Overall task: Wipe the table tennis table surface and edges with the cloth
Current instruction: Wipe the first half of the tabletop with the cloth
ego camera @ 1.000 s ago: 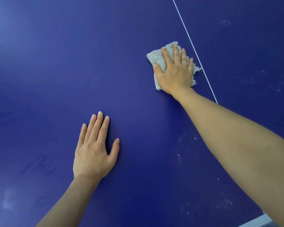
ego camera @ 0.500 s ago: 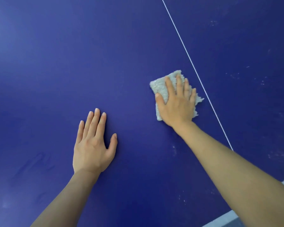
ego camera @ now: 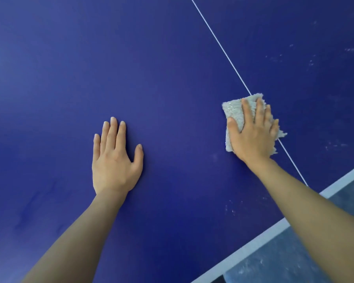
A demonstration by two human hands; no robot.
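The dark blue table tennis table (ego camera: 172, 78) fills most of the view. A folded pale grey fluffy cloth (ego camera: 234, 114) lies on it at the right, over the thin white centre line (ego camera: 223, 48). My right hand (ego camera: 253, 133) presses flat on the cloth with straight fingers spread, covering most of it. My left hand (ego camera: 113, 158) rests flat on the bare blue surface to the left, palm down, holding nothing.
The table's white edge band (ego camera: 260, 240) runs diagonally across the lower right corner, with grey speckled floor (ego camera: 294, 260) beyond it. Pale dust specks (ego camera: 311, 62) dot the blue surface right of the centre line and near the edge.
My right hand has drawn the cloth along the centre line toward me and the near edge. The left hand stays flat in place. More of the table edge and floor shows now.
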